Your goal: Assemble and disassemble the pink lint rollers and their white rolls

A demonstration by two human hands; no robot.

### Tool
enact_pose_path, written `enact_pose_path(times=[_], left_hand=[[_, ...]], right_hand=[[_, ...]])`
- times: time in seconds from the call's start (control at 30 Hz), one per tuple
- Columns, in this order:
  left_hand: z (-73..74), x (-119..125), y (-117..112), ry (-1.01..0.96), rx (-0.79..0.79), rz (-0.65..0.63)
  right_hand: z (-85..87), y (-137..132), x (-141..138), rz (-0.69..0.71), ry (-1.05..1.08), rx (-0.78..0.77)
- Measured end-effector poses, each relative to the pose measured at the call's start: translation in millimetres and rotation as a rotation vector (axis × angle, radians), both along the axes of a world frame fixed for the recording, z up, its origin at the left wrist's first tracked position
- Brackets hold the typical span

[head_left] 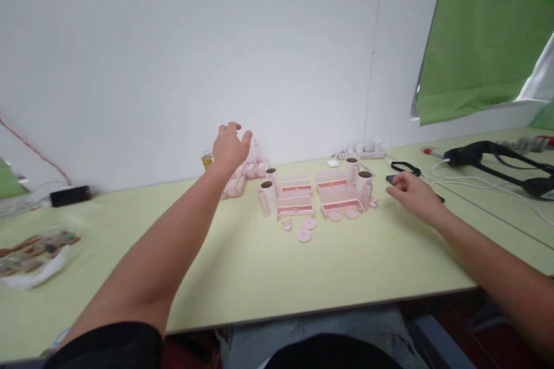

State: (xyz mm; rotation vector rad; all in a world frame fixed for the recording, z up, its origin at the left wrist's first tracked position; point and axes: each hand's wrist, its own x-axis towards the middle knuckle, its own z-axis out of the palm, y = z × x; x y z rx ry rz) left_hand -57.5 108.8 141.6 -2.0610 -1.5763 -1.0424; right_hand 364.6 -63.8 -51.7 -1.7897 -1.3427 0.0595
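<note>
My left hand (232,147) is raised over the back of the table with its fingers apart and bent, nothing visible in it. Below and beside it lies a pile of pale pink pieces (255,169), partly hidden by the hand and forearm. My right hand (414,195) hovers at or on the right of the table, fingers loosely curled and apart, beside a dark flat object (392,179). Between the hands sit open pink boxes (295,210), (340,191), pink cylinders with dark tops (267,196), (364,184), and flat pink discs (304,235).
A power strip (362,154) and a white adapter (333,163) lie by the wall. Black headgear (476,153) with a white cable and a black band (405,168) are at right. Blurred small items (38,248) and a black box (70,196) stand at left.
</note>
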Motion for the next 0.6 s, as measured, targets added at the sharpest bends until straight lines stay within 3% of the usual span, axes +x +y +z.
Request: enact_pose_path(times=[0.1, 0.27, 0.47, 0.6], left_hand=[[-0.5, -42, 39, 0.061, -0.093, 0.136], [-6.9, -71, 82, 0.194, -0.257, 0.159], [-10.0, -71, 92, 0.313, -0.384, 0.129], [-15.2, -71, 84, 0.320, -0.415, 0.094]], right_hand=[[17.1, -13, -22, 0.002, 0.011, 0.185], [42.7, -43, -79, 0.366, -0.007, 0.273], [57.5, -54, -132, 0.702, -0.167, 0.250], [56.1, -41, -154, 0.807, -0.128, 0.243]])
